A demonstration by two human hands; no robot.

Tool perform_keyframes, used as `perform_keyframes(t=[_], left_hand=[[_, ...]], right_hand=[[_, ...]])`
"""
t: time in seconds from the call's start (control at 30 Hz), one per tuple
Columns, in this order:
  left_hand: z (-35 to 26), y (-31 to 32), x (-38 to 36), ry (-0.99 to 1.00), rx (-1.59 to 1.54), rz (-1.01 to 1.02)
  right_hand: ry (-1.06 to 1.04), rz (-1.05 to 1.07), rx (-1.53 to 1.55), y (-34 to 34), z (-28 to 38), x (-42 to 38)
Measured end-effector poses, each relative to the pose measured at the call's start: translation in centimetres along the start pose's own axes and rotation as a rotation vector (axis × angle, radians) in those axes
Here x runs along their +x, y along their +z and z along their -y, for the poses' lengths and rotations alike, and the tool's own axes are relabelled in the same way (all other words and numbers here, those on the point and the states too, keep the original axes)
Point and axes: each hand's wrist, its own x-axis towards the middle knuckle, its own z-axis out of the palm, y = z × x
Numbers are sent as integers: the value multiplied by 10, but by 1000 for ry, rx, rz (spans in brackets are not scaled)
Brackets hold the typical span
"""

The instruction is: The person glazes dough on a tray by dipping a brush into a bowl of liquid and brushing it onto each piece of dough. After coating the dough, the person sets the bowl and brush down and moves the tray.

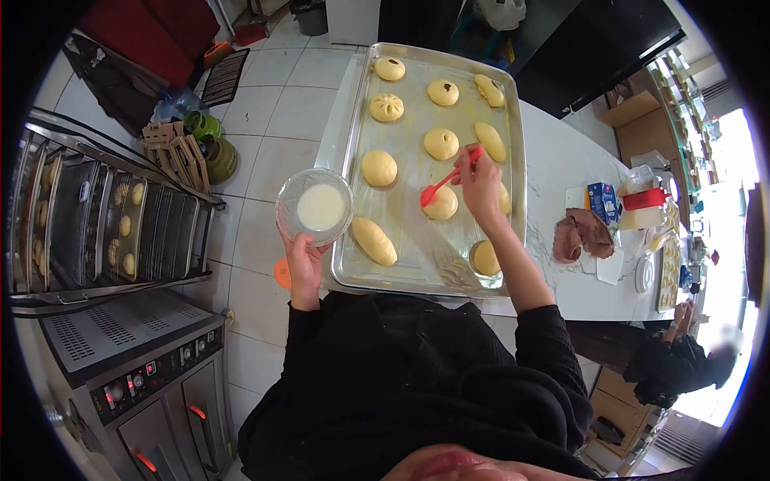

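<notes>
My left hand [302,260] grips a clear glass bowl [347,204] by its near rim, to the left of the baking tray. Milky white liquid [321,208] covers the bottom of the bowl. In my right hand [480,180] is a red pastry brush [446,186], its head touching the top of a round dough bun [440,207]. Several pale yellow buns, round and oval, lie spaced out on the metal baking tray [417,276]. My right hand and forearm partly cover an oval bun [504,199] at the tray's right side.
A brown cloth [583,236], a blue milk carton [603,202] and a red-lidded container [644,210] sit on the white table [549,172] at right. Racks with trays [120,216] and an oven [136,353] stand at left. Another person [682,361] works at far right.
</notes>
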Motion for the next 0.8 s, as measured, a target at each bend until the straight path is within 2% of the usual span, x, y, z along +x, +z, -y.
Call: perform_keyframes(t=[0.17, 0.27, 0.37, 0.47, 0.57, 0.67, 0.8], left_hand=[[-2, -3, 0, 16, 24, -9], [-4, -2, 1, 10, 30, -28], [-3, -3, 2, 10, 31, -37], [-4, -3, 2, 12, 19, -42], [-4, -4, 1, 2, 19, -40], [-4, -5, 2, 1, 32, -31], [-8, 2, 0, 12, 43, -38]], right_hand=[[-120, -166, -147, -10, -12, 25], [-19, -66, 57, 2, -4, 9], [-16, -20, 13, 6, -7, 4], [-21, -184, -48, -5, -25, 20], [-59, -204, -104, -16, -17, 19], [-15, -144, 92, -8, -11, -6], [-154, 51, 34, -11, -28, -43]])
